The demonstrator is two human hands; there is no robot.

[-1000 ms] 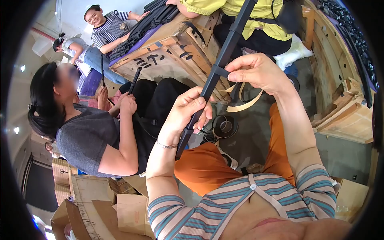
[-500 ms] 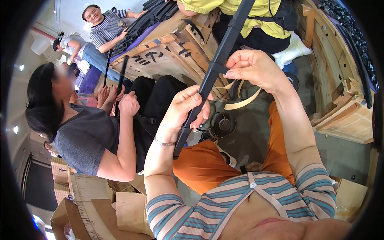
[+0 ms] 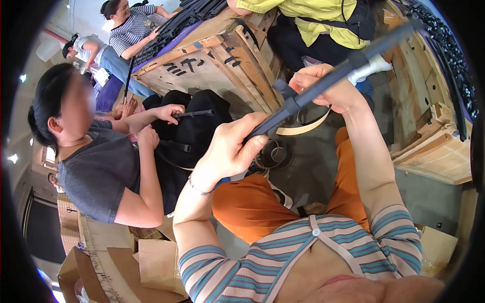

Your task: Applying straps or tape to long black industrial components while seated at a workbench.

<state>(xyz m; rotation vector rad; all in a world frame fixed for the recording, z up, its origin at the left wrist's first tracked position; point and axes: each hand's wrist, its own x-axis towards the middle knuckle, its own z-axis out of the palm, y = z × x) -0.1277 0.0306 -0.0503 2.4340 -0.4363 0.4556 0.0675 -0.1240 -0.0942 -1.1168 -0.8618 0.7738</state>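
**Both hands gripping a long dark strip held aslant above the lap**

The left hand [image 3: 230, 149] is closed around the lower part of a long dark strip [image 3: 323, 83], thumb laid along its upper face and fingers wrapped beneath. The right hand [image 3: 323, 88] is clamped on the same strip farther up, at about 2 o'clock from the left hand; its fingers curl over the strip from behind. The strip runs from roughly 7 o'clock, below the left hand, up toward 2 o'clock, where its blurred far end nears the picture's upper right. A small dark fitting [image 3: 285, 91] projects from the strip between the two hands.

Beneath the right hand a tan band [image 3: 303, 129] curves in a loop; whether it touches the hand cannot be told. Coiled rings [image 3: 273, 154] lie on the grey floor just right of the left hand. Orange trousers [image 3: 262, 202] fill the centre below.

At 9 o'clock a seated person in a grey shirt [image 3: 96, 171] holds a shorter dark strip [image 3: 194, 113] in one hand. A wooden crate [image 3: 202, 65] stands at 11 o'clock, another wooden crate [image 3: 429, 131] at 3 o'clock. Cardboard boxes [image 3: 116, 262] lie at 7 o'clock.
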